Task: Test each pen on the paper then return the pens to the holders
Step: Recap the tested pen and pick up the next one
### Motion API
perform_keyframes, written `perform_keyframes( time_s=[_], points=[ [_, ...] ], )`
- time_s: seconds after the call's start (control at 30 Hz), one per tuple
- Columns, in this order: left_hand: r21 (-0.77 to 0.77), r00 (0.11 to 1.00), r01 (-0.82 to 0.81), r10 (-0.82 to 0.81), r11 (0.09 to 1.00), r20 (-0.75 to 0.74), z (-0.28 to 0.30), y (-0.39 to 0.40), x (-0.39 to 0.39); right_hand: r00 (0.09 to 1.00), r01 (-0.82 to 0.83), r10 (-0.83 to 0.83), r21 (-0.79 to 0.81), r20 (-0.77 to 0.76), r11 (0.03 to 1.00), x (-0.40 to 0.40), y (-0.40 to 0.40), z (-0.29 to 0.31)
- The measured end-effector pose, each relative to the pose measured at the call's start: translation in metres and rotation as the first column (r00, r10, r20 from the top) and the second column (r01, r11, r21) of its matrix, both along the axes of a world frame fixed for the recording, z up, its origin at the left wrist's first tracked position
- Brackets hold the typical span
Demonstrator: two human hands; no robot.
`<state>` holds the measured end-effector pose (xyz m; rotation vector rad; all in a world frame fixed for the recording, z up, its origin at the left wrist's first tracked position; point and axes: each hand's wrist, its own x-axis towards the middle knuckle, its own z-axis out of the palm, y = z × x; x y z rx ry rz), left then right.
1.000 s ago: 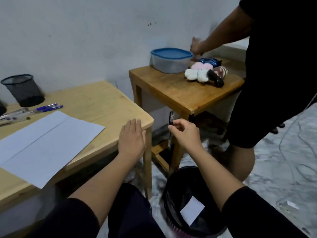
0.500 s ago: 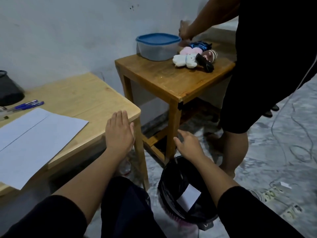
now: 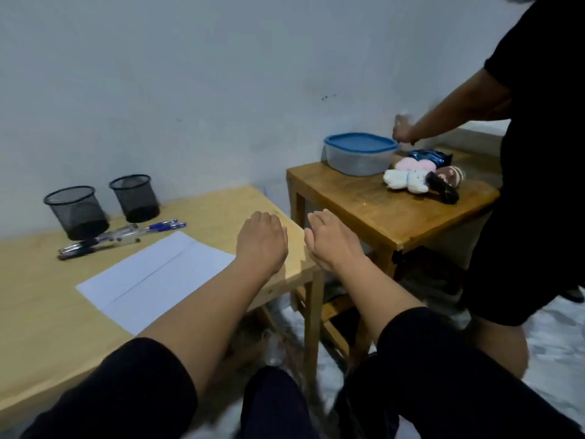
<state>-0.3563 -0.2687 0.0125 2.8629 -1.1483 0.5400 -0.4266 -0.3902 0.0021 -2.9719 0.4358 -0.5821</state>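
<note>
Hovering over the right end of the pale wooden surface (image 3: 215, 204), the left hand (image 3: 261, 240) shows its back to the camera, its grip slack, fingers loosely bent downward and holding nothing. Just beside it, past the corner, the right hand (image 3: 332, 240) hangs the same way, grip relaxed and bare, the two hands near but apart.

Back by the wall stand two black wire-mesh cylindrical holders, the left one (image 3: 76, 212) and the right one (image 3: 135, 198), close together and upright; through the mesh no pen shows, only dark bases. Right in front of them lies the cluster of clear-barrelled ballpoint pens (image 3: 122, 237), some capped blue and some black, flat on the wood and fanned out. Nearer the camera, the white sheet of paper (image 3: 155, 280) lies flat with a thin line along its length.

On the darker wooden side table (image 3: 380, 213) to the right sits a translucent plastic tub with a blue lid (image 3: 361, 153), lid on, contents impossible to tell. Beside it lie small plush toys (image 3: 421, 179). A second person in black (image 3: 538, 185) stands there, one hand (image 3: 402, 133) raised behind the tub.
</note>
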Motion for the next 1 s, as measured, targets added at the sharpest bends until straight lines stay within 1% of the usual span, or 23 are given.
perform_keyframes(
  time_s=[0.13, 0.23, 0.33, 0.43, 0.57, 0.67, 0.8, 0.9, 1.0],
  points=[
    [0.009, 0.991, -0.115, 0.114, 0.993, 0.063, 0.038, 0.044, 0.029, 0.996, -0.073, 0.075, -0.054, 0.047, 0.996, 0.039, 0.036, 0.043],
    [-0.039, 0.979, -0.164, 0.167, 0.986, 0.114, 0.059, 0.080, 0.049, 0.985, -0.147, 0.151, -0.047, 0.088, 0.988, 0.066, 0.067, 0.066],
    [-0.088, 0.970, -0.202, 0.212, 0.975, 0.123, 0.070, 0.120, 0.067, 0.965, -0.222, 0.225, -0.036, 0.133, 0.974, 0.093, 0.100, 0.077],
    [-0.090, 0.948, -0.281, 0.291, 0.956, 0.127, 0.070, 0.161, 0.085, 0.942, -0.298, 0.303, -0.056, 0.142, 0.953, 0.121, 0.133, 0.078],
    [-0.064, 0.918, -0.381, 0.386, 0.922, 0.091, 0.054, 0.213, 0.109, 0.907, -0.400, 0.398, -0.015, 0.138, 0.916, 0.159, 0.177, 0.061],
    [-0.069, 0.889, -0.452, 0.456, 0.889, 0.043, 0.031, 0.248, 0.128, 0.876, -0.479, 0.478, 0.012, 0.065, 0.878, 0.185, 0.209, 0.037],
    [-0.061, 0.858, -0.513, 0.509, 0.856, -0.064, -0.004, 0.279, 0.153, 0.837, -0.545, 0.547, 0.062, -0.013, 0.836, 0.217, 0.239, -0.001],
    [-0.154, 0.864, -0.501, 0.482, 0.852, -0.143, -0.031, 0.291, 0.170, 0.808, -0.581, 0.587, 0.092, -0.046, 0.808, 0.242, 0.251, -0.021],
    [-0.241, 0.900, -0.424, 0.376, 0.873, -0.223, -0.051, 0.294, 0.189, 0.784, -0.608, 0.614, 0.091, -0.088, 0.789, 0.266, 0.256, -0.035]
  ],
)
